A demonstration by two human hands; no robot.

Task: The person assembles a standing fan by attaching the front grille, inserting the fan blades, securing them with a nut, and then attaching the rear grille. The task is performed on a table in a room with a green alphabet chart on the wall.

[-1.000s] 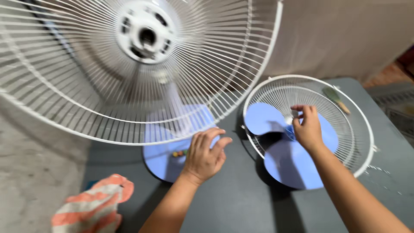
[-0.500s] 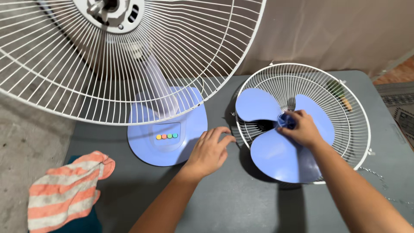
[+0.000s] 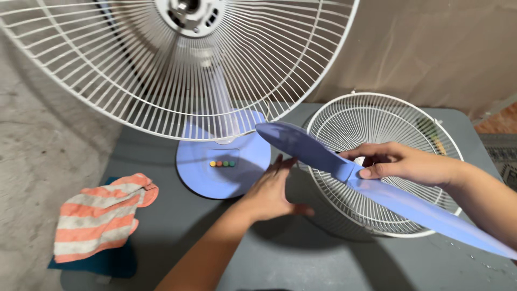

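Blue fan blade (image 3: 323, 156) clamped by right hand (image 3: 409, 161), tip cropped | left hand (image 3: 269, 194) spread

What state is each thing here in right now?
fan blade: lifted clear of the loose grille, tilted, held at its hub.
right hand: gripping the fan blade.
left hand: open, beneath the blade.
loose grille: lying flat on the table.
fan: upright, front grille off.
striped cloth: crumpled.

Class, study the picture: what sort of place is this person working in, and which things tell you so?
Probably a home or small repair corner: a grey table set against a bare concrete wall, a dismantled fan with its blue blade lifted out, and a striped rag.
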